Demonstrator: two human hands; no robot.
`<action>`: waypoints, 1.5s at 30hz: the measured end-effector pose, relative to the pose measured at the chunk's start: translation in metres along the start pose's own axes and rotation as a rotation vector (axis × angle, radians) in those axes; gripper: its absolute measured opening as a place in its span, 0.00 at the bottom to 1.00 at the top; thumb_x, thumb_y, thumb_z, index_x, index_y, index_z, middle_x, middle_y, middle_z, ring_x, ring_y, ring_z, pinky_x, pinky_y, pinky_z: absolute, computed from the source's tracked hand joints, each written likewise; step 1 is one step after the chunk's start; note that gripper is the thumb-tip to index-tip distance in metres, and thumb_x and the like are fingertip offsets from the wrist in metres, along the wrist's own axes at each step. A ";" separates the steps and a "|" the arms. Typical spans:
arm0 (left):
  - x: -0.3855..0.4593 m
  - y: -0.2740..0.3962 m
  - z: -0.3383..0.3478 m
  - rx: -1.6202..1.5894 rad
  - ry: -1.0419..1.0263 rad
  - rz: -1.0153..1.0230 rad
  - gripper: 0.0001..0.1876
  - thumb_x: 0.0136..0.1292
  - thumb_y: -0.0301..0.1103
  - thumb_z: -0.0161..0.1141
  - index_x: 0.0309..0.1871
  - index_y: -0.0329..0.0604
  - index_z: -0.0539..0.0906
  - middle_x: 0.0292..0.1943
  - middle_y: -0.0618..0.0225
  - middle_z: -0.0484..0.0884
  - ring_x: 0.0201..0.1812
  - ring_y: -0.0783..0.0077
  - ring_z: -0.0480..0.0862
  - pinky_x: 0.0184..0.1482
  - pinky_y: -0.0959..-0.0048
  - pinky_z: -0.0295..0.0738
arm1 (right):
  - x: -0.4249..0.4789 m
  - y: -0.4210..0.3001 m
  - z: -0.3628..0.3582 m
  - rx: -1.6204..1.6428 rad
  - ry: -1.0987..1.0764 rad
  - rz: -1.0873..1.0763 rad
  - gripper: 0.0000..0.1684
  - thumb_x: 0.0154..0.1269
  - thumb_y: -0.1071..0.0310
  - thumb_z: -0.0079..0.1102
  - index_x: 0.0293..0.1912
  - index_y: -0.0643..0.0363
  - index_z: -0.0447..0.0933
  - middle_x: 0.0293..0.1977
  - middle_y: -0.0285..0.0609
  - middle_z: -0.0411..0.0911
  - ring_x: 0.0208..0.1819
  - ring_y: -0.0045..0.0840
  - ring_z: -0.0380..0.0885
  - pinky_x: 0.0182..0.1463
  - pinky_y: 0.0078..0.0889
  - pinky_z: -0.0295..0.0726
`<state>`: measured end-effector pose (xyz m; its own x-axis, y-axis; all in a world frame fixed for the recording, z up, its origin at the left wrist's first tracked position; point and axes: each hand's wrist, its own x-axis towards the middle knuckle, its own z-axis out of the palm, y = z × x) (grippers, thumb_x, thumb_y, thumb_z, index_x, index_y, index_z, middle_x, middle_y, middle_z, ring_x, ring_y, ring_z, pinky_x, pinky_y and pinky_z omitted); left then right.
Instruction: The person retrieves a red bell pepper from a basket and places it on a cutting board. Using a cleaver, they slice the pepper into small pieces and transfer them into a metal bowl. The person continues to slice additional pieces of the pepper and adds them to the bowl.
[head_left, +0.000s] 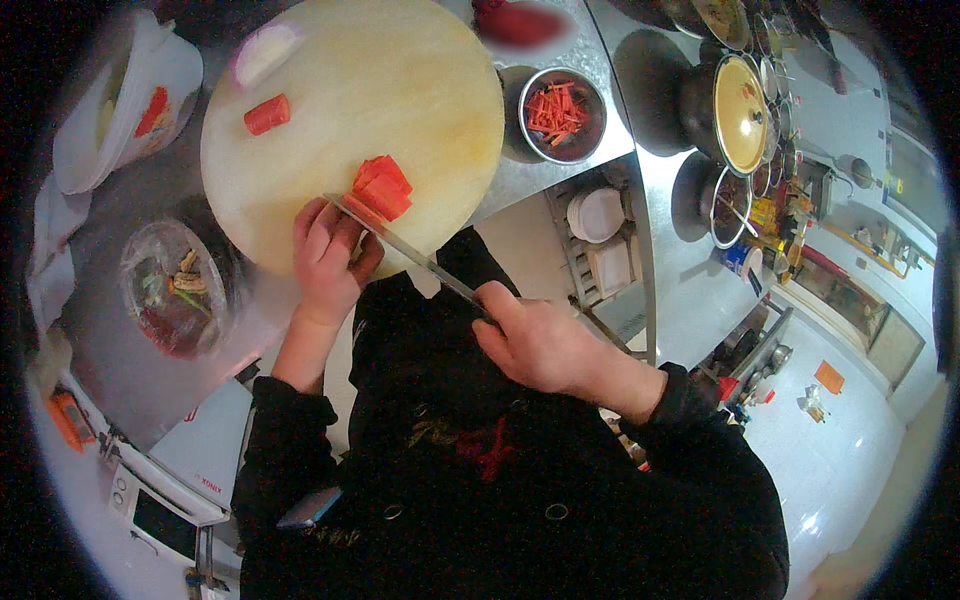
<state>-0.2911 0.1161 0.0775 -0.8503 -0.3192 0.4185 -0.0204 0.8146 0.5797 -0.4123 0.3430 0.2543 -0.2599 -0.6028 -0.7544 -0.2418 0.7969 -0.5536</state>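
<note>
My right hand (544, 341) grips the handle of a kitchen knife (427, 264), whose blade reaches left over a round cutting board (450, 97). The blade lies along the near edge of overlapping carrot slices (382, 184). At the blade's far end is my left hand (330, 251), its fingers bent over something that they mostly hide, perhaps a piece of carrot. Farther back on the board lie a short carrot chunk (267, 115) and a cut onion piece (266, 56). Right of the board, a round metal bowl (562, 116) holds carrot strips.
A plastic-wrapped dish of food (174, 289) sits left of the board, with a white plastic tub (142, 112) behind it. A reddish item (525, 28), blurred, lies beyond the metal bowl. On the right-hand counter stand a pot with a yellow lid (740, 112) and several other vessels.
</note>
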 end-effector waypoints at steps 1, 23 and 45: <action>0.001 0.001 -0.001 -0.001 -0.008 0.004 0.24 0.44 0.23 0.75 0.49 0.42 0.85 0.55 0.57 0.83 0.58 0.44 0.79 0.59 0.53 0.79 | 0.002 0.003 0.003 -0.002 0.004 -0.014 0.16 0.78 0.58 0.53 0.50 0.58 0.61 0.32 0.61 0.81 0.36 0.63 0.80 0.38 0.66 0.78; 0.006 0.002 -0.004 0.007 -0.024 0.012 0.24 0.47 0.24 0.75 0.51 0.40 0.85 0.55 0.56 0.82 0.57 0.44 0.80 0.58 0.53 0.80 | 0.001 0.008 0.004 0.049 0.029 -0.011 0.17 0.76 0.60 0.56 0.55 0.58 0.66 0.28 0.62 0.80 0.34 0.63 0.80 0.37 0.65 0.76; 0.007 0.005 -0.005 0.002 -0.003 0.023 0.23 0.46 0.23 0.74 0.50 0.39 0.85 0.53 0.57 0.82 0.57 0.44 0.80 0.59 0.54 0.79 | 0.003 0.005 0.000 0.013 -0.035 0.003 0.17 0.78 0.57 0.52 0.52 0.59 0.61 0.32 0.63 0.81 0.36 0.64 0.80 0.39 0.68 0.78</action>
<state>-0.2943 0.1152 0.0868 -0.8519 -0.2988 0.4301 -0.0017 0.8229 0.5682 -0.4146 0.3448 0.2494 -0.2280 -0.5989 -0.7677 -0.2289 0.7993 -0.5555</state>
